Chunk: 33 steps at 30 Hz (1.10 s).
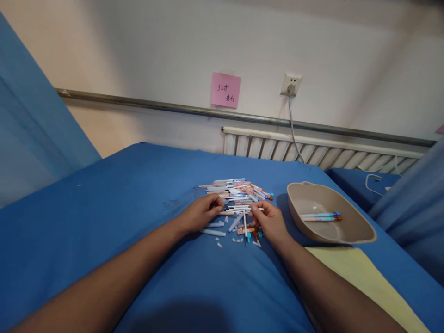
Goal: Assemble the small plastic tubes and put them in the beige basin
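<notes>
Because loose caps [219,244] lie just below my fingers, a careless sweep could flick them across the blue sheet [121,208]. My right hand [269,223] pinches a thin white refill [258,209] at its fingertips. My left hand [203,212] curls against the pens [236,192] heaped just beyond both hands, but I cannot tell whether it grips one.

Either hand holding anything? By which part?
Right hand pinches a thin white refill near one end, over the pen pile. Left hand touches the pile; whether it grips anything cannot be told.

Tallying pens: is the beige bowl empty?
No, two pens lie inside the beige bowl.
</notes>
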Tool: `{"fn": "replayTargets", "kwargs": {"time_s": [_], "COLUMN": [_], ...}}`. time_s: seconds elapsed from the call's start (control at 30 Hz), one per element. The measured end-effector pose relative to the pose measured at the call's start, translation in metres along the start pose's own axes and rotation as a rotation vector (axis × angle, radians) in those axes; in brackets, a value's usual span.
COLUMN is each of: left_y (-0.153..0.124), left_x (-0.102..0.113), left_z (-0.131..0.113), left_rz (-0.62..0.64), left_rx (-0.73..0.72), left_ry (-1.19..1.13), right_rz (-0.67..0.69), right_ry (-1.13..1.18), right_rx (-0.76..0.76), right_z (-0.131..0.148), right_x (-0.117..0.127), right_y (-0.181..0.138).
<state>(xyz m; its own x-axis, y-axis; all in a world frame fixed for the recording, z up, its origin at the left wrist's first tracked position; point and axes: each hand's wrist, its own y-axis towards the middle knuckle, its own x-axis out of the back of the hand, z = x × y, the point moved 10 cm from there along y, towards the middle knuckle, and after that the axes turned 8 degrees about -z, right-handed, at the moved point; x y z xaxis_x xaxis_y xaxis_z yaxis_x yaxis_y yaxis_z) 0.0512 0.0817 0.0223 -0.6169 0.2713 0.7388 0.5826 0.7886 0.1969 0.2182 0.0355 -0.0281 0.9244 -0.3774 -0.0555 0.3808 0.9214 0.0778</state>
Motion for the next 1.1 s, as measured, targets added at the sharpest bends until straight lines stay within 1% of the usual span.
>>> {"fn": "replayTargets", "kwargs": {"time_s": [0.17,0.27,0.57,0.7,0.93,1.1], "left_y": [0.0,0.0,-0.001,-0.002,-0.003,-0.001], "left_x": [-0.002,-0.003,-0.006,-0.007,-0.007,0.0], "left_z": [0.001,0.001,0.0,0.0,-0.001,-0.002], "left_rz": [0.001,-0.001,0.007,0.012,-0.037,-0.118], "left_rx": [0.002,-0.01,-0.005,0.029,0.088,0.115], "left_ry": [-0.037,-0.058,-0.097,-0.146,-0.254,-0.374], "right_rz": [0.001,0.003,0.04,0.049,0.139,0.195], "right_ry": [0.01,0.014,0.038,0.026,-0.015,-0.01], "right_rx": [-0.005,-0.032,-0.075,-0.047,-0.038,-0.051], "right_z": [0.001,0.0,-0.005,-0.004,-0.004,-0.004], "right_x": [-0.001,-0.003,-0.007,-0.008,-0.017,-0.024], "right_y": [-0.001,-0.002,-0.005,-0.004,-0.008,-0.011]}}
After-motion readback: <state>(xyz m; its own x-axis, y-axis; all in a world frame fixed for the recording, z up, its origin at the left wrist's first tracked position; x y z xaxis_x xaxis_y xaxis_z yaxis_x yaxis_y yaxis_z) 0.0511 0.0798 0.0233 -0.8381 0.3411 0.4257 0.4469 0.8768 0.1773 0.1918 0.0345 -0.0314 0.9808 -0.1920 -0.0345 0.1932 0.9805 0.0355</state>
